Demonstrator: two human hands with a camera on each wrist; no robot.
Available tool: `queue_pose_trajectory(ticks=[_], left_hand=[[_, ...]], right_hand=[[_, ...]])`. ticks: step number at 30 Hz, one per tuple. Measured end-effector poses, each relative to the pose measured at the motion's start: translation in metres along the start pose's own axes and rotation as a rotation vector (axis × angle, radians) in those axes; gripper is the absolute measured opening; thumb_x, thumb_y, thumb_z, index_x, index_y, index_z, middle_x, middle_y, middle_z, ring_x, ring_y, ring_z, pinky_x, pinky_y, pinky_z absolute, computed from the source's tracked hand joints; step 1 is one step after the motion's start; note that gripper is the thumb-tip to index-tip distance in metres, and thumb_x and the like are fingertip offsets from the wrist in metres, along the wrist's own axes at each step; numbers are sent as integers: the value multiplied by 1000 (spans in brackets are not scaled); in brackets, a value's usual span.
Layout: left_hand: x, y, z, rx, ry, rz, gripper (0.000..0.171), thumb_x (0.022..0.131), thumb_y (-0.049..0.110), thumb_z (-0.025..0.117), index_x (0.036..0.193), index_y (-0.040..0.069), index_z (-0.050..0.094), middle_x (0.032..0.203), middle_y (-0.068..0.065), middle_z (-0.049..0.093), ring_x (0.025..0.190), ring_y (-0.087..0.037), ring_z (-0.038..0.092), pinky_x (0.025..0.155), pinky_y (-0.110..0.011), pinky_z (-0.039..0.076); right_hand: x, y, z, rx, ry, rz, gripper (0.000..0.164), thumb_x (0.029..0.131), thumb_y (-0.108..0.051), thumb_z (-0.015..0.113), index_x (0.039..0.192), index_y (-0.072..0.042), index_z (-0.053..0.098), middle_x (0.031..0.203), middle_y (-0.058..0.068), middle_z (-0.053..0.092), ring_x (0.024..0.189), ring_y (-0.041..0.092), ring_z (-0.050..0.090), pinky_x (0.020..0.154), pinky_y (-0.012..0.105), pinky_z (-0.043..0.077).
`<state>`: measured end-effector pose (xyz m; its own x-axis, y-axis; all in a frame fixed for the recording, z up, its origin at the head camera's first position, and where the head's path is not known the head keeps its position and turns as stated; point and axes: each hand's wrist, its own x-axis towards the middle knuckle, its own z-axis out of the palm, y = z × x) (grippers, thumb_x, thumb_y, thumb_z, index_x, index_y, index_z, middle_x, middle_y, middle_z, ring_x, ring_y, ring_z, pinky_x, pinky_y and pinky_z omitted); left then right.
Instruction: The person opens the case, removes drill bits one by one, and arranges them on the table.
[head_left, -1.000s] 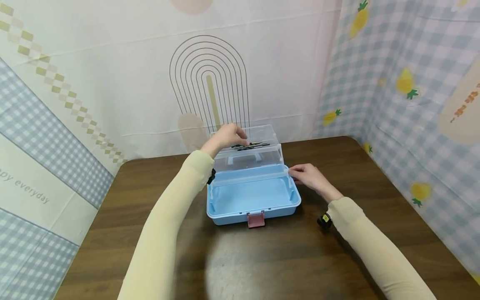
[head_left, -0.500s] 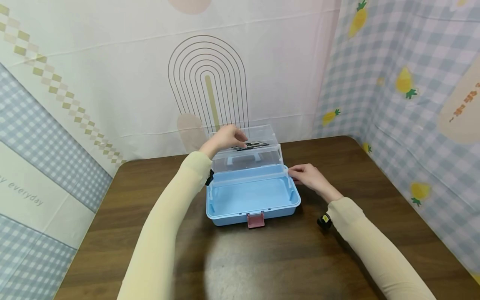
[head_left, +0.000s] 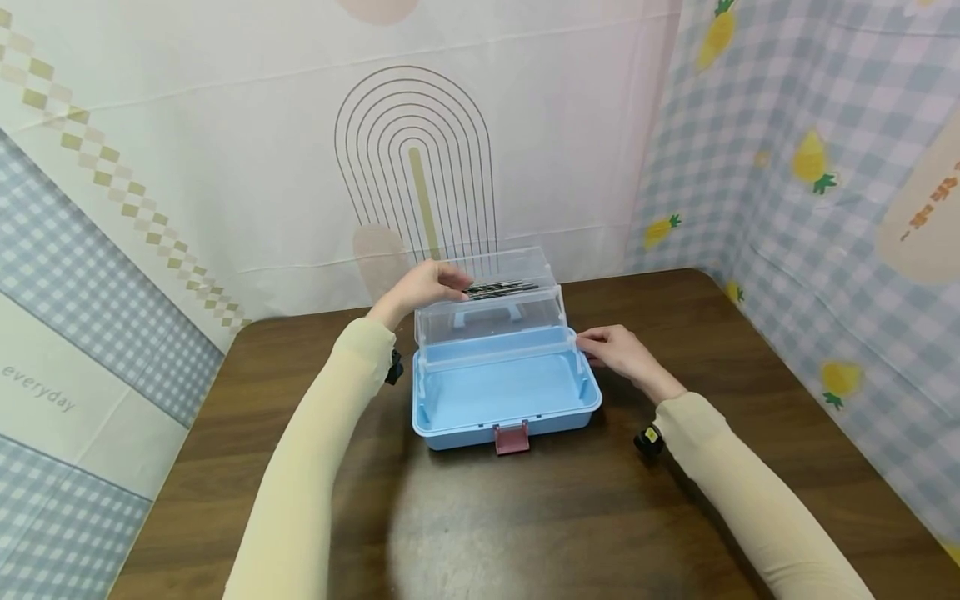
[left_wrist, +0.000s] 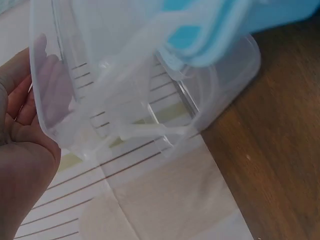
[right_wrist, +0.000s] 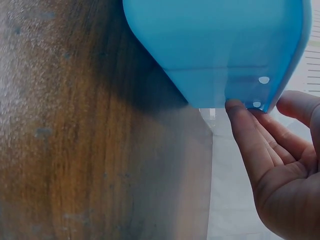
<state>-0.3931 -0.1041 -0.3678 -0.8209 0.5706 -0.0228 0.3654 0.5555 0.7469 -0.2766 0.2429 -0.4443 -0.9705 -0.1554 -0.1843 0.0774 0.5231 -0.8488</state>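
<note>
A light-blue storage box (head_left: pixel 502 396) stands with its clear plastic upper section (head_left: pixel 536 310) raised at the back. Slender dark and silver sticks (head_left: pixel 502 289) lie in that section. My left hand (head_left: pixel 423 287) is at its left end, fingertips right beside the sticks. In the left wrist view, part of the left hand (left_wrist: pixel 30 150) shows through the clear wall, with fingers relaxed. My right hand (head_left: pixel 618 350) pinches the box's right rear corner. The right wrist view shows its thumb at the rim and its fingers against the blue side wall (right_wrist: pixel 210 45).
A pink latch (head_left: pixel 512 438) hangs down at the front of the box. The brown wooden table (head_left: pixel 675 517) lies under everything. Patterned cloth (head_left: pixel 555 150) rises behind the table and along both sides. A black wrist device (head_left: pixel 649 442) sits by the right cuff.
My left hand has shifted left along the clear section, uncovering more of the sticks. The right hand and the box stay in place.
</note>
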Motion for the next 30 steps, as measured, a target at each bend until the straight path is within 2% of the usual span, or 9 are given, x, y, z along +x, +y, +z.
queue_pose_trajectory(ticks=[9, 18, 30], left_hand=[[-4, -2, 2, 21, 31, -17, 29, 96, 5, 69, 125, 3, 70, 124, -13, 68, 113, -25, 65, 95, -35, 53], [1, -3, 10, 142, 93, -3, 25, 95, 9, 71, 119, 7, 74, 115, -8, 73, 104, -23, 68, 88, -37, 55], [2, -2, 19, 160, 155, -20, 19, 93, 11, 73, 111, 6, 77, 105, -8, 76, 96, -21, 71, 84, -35, 56]], right_hand=[[-1, -1, -1, -12, 2, -6, 43, 106, -24, 54, 135, 7, 58, 132, 27, 60, 115, 36, 64, 94, 46, 53], [-2, 0, -2, 7, 5, 12, 44, 106, -26, 54, 136, 6, 58, 133, 27, 59, 117, 37, 63, 95, 45, 53], [-1, 3, -2, 19, -3, 7, 44, 106, -26, 54, 136, 6, 58, 134, 26, 59, 118, 37, 62, 96, 44, 52]])
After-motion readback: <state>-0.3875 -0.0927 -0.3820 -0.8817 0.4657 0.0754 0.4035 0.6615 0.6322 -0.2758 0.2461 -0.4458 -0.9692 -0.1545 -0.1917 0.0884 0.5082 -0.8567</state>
